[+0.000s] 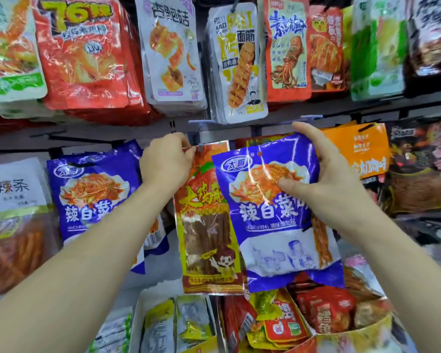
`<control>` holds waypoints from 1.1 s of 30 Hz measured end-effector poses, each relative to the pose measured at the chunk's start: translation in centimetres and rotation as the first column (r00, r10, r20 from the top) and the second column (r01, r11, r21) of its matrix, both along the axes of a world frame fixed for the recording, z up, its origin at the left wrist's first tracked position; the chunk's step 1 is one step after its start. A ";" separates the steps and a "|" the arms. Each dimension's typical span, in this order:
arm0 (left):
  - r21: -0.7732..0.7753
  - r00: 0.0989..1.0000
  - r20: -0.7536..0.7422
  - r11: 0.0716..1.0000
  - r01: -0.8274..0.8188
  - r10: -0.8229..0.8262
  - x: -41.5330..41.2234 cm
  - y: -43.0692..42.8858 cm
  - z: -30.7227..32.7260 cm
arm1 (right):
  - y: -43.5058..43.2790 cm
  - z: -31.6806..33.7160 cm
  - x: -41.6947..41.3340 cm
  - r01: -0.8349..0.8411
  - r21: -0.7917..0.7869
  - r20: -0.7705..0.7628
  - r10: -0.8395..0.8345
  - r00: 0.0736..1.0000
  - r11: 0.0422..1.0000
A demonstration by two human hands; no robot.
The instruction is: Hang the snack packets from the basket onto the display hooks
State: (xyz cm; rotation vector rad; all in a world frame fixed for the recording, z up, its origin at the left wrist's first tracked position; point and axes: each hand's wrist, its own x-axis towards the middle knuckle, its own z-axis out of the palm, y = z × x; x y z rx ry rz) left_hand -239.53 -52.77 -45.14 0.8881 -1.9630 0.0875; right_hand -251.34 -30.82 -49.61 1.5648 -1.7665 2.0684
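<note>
display rack (112,132): two rows of hooks, packets hanging edge to edge across your view.
carton (354,329), bottom right: loose red and yellow packets inside.
purple packet (273,225): your right hand (334,174) holds it up, tilted, in front of the lower row. the thumb lies across its face and the fingers (313,138) curl over its top right corner. it hangs on no hook.
stack of matching purple packets (92,189): hanging on the lower row, left of your left arm.
red-and-yellow packet (206,225): upright, just left of the purple one and partly behind it. your left hand (166,161) pinches its top edge.
hook (201,146): its tip sits at that top edge. cannot tell whether it passes through the hole.
</note>
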 end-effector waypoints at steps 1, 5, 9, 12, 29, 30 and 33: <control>-0.007 1.000 0.002 1.000 0.012 -0.012 0.1 0.0 -0.1 | 0.0 -0.4 -0.1 -0.015 -0.022 0.051 0.016 0.999 1.000; -0.066 0.997 0.000 0.995 0.079 -0.079 1.5 0.0 -1.1 | 0.0 -1.5 -0.6 -0.032 -0.095 0.204 0.051 0.978 0.995; -0.174 0.994 -0.032 0.980 0.094 -0.101 4.4 0.6 -1.8 | 0.2 -2.3 -0.6 -0.083 -0.058 0.294 0.096 0.951 0.995; -0.192 0.967 -0.149 0.966 0.175 -0.205 6.6 3.7 -3.0 | 0.1 -3.2 -0.4 -0.173 -0.073 0.377 0.188 0.907 0.982; 0.393 0.847 -0.415 0.773 0.497 -0.333 14.2 4.8 -5.3 | -7.0 -2.6 6.6 -0.250 0.193 -0.088 0.270 0.959 0.949; 0.407 0.864 -0.399 0.785 0.467 -0.307 15.1 4.2 -5.3 | -8.0 -2.3 7.3 -0.249 0.201 -0.116 0.275 0.954 0.947; 0.372 0.911 -0.363 0.866 0.333 -0.194 17.5 2.6 -4.4 | -10.7 -1.3 9.6 -0.308 0.207 -0.088 0.331 0.939 0.929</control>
